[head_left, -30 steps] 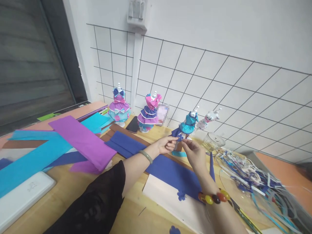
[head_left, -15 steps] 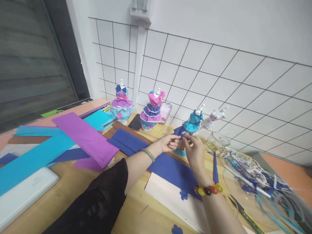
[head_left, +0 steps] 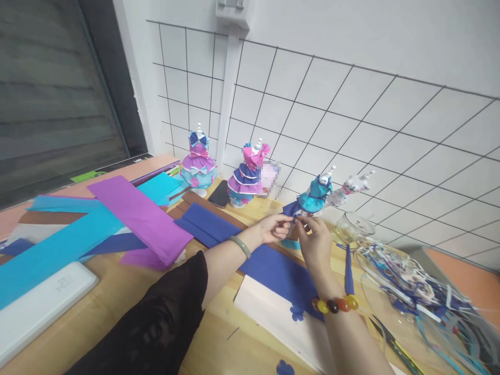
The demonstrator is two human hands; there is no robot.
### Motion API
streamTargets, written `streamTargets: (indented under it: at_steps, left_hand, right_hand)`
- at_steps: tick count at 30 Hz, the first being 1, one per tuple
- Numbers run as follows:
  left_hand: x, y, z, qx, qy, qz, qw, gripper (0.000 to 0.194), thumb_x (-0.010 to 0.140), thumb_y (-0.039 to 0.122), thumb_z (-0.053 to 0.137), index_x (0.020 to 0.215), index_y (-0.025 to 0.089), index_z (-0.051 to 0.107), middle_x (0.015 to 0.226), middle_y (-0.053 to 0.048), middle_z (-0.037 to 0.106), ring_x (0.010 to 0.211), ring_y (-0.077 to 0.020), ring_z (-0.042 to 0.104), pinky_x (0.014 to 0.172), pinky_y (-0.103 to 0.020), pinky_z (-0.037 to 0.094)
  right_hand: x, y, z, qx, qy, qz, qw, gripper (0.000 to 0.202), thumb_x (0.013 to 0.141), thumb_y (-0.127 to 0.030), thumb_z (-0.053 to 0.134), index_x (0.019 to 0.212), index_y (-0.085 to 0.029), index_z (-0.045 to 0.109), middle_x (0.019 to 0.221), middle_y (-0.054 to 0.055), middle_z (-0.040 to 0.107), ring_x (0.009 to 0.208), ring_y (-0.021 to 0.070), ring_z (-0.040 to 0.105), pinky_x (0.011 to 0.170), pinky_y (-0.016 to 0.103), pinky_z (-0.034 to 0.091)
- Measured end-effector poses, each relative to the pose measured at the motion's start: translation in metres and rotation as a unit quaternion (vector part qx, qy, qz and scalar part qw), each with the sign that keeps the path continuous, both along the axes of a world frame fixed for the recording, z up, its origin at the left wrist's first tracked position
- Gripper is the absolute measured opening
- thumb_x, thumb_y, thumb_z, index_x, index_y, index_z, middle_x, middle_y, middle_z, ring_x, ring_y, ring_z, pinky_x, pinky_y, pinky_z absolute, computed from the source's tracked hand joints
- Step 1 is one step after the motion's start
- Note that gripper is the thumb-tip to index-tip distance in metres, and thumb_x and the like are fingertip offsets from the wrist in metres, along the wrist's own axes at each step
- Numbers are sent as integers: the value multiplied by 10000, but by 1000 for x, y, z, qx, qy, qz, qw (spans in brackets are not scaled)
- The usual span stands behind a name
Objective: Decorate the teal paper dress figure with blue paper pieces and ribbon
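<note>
My left hand (head_left: 275, 228), with a jade bangle on its wrist, pinches a small dark blue piece (head_left: 296, 218) between thumb and finger. From the right, my right hand (head_left: 313, 238) pinches the same piece, the fingertips nearly touching; its exact shape is too small to tell. Just behind the hands stands a small dress form in a teal top (head_left: 313, 196), and dark blue material (head_left: 291, 209) shows beside it. Beneath my wrists lies a dark blue sheet (head_left: 279, 270). Dark blue flower cut-outs (head_left: 297, 312) rest on and near a pale sheet (head_left: 269, 312).
Two dressed forms (head_left: 199, 164) (head_left: 247, 179) and a phone (head_left: 219, 194) stand or lie at the back. Purple strips (head_left: 142, 219) and a white case (head_left: 47, 307) are left. A glass bowl (head_left: 353, 226), tangled ribbon scraps (head_left: 417, 286) and scissors (head_left: 394, 346) are right.
The camera view has shifted slightly, moving the background a little. Both hands keep nearly the same pinch on the small blue piece.
</note>
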State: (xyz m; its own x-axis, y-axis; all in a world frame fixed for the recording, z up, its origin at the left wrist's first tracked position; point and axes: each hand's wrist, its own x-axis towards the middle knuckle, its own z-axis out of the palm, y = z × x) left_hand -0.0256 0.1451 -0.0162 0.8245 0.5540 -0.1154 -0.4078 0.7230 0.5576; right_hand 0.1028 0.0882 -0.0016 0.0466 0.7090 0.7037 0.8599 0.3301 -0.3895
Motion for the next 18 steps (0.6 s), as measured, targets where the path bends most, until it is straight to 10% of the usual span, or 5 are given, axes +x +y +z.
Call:
streamTargets:
  at_steps: [18]
  left_hand:
    - [0,0,2,3,1,7,1000,283,862,144,348,596,121,443,430,58,363,288,-7,254,285,-114,162]
  right_hand:
    - [5,-3,0,-66,300,64,950,297,712,-390,618,869,-138,612,728,37,591,619,143,512,590,275,409]
